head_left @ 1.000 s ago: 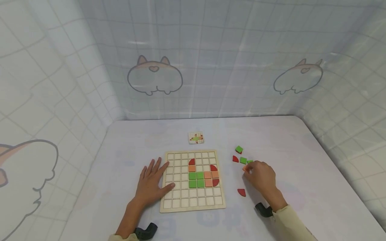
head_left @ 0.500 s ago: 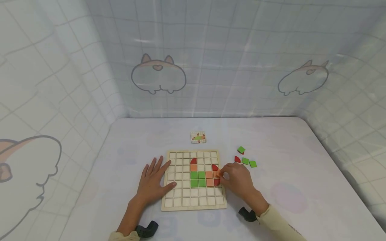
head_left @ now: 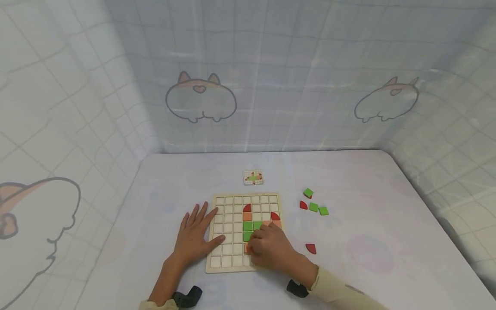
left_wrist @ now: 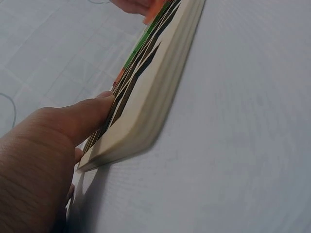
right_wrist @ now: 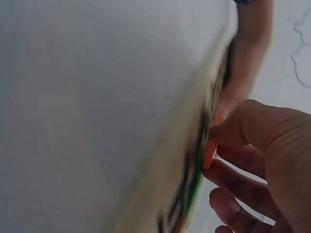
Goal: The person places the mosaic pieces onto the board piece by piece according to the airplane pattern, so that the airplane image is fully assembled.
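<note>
My right hand point(head_left: 273, 249) pinches an orange square tile point(right_wrist: 210, 153) between thumb and fingers. It holds the tile right at a cell of the wooden grid board point(head_left: 228, 249), just below the green square tiles point(head_left: 247, 231). The fingers hide part of the board's lower right. My left hand point(head_left: 193, 239) lies spread with straight fingers over the board's left edge; its thumb point(left_wrist: 95, 114) rests on the rim in the left wrist view. On the board, a red quarter-circle tile point(head_left: 247, 208) sits above an orange tile point(head_left: 247, 216), and another red quarter-circle tile point(head_left: 275, 216) lies near the right edge.
Right of the board lie loose green tiles point(head_left: 313, 207) and a red quarter-circle point(head_left: 303, 205). One green tile point(head_left: 308, 192) overlaps a red piece. Nearer me is a single red quarter-circle point(head_left: 311, 248). A small pattern card point(head_left: 253, 177) lies beyond the board.
My right hand has taken the orange tile from the loose pieces and carried it left, across the board's right edge, to below the green tiles. The left hand has stayed in place.
</note>
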Demonstrator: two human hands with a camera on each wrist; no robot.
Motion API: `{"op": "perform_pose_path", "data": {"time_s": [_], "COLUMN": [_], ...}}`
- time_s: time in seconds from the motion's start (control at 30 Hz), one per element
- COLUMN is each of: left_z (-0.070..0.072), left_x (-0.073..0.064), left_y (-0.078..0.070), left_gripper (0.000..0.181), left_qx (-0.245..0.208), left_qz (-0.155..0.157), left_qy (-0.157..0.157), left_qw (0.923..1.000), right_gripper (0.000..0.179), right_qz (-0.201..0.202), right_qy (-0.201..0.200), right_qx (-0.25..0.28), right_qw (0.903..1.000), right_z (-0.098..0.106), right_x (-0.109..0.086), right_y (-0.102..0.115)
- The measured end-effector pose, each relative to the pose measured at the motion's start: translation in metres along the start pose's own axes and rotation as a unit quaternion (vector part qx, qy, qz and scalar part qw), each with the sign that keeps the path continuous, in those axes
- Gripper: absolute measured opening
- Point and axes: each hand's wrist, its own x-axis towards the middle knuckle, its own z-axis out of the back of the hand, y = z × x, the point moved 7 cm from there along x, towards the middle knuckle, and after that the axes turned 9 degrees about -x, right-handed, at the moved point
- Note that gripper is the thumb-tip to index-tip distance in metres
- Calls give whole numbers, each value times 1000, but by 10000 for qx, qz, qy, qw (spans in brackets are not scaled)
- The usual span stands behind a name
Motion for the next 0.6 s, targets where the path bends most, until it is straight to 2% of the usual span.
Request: {"op": "perform_pose_path", "data": {"time_s": [0.27,0.43,0.6], "left_z": [-3,0,1], "left_x": [-1,-1,-1], "left_y": [2,3,1], "left_gripper": [89,89,89], "left_qx": [-48,-11,-42], "left_qz": [1,-38,-73], "left_qy": [45,10,-27], "left_qw": [10000,10000,10000], "right_gripper": [6,21,16], "right_qz": [-59,254,266], "right_qy": [341,478,540], "right_qx": [-105,-305,-210], "right_qw": [9993,9981,9980], "right_z": [-7,-7,-6], "right_x": [0,0,-2], "right_y": [6,10,8]}}
